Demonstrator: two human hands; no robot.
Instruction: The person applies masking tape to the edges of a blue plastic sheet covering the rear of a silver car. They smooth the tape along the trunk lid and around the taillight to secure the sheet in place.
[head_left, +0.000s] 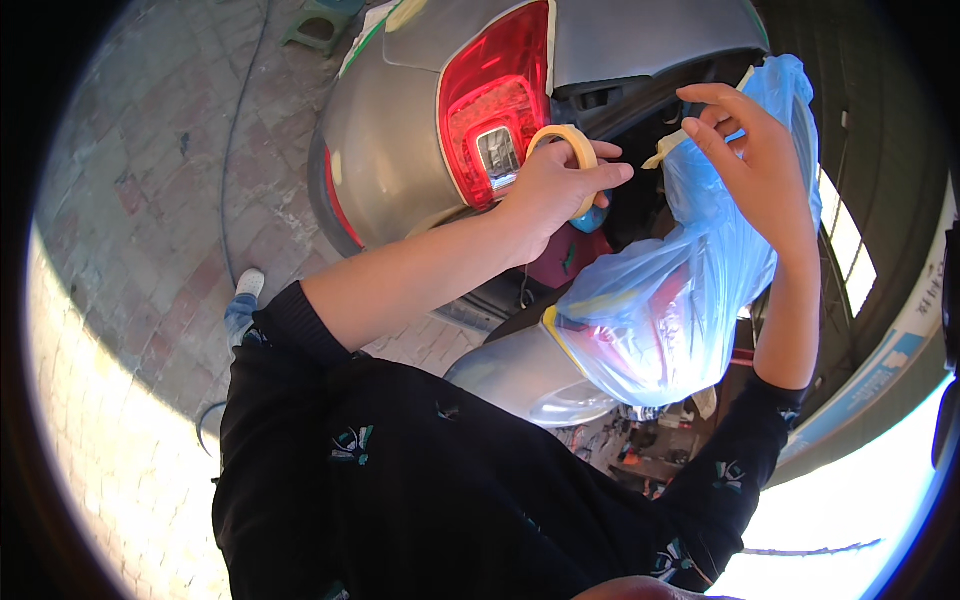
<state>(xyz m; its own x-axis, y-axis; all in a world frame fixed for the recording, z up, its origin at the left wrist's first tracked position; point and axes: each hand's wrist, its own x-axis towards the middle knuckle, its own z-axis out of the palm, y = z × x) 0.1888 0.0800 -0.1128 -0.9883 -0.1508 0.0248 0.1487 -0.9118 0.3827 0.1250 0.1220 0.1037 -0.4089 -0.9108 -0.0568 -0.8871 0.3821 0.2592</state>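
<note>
My left hand (551, 180) holds a roll of yellowish masking tape (583, 161), its fingers passed through the ring. Just behind it is a car's red tail light (499, 97), bordered by a pale edge and set in a dull grey body panel (390, 142). Raised to the right, my right hand (750, 142) has thumb and index finger apart, with nothing visible between them. Translucent blue plastic film (705, 225) hangs below and behind that hand, draped over another red lamp. A loose strip of masking tape (664, 148) runs along the film's upper left edge.
Between the two lamps lies the car's dark opening, with a small blue object (592, 214) inside. A cable (227, 165) crosses the brick paving (150, 195), and a green plastic stool (319, 26) stands at the top. Cluttered items (660, 442) lie at lower right.
</note>
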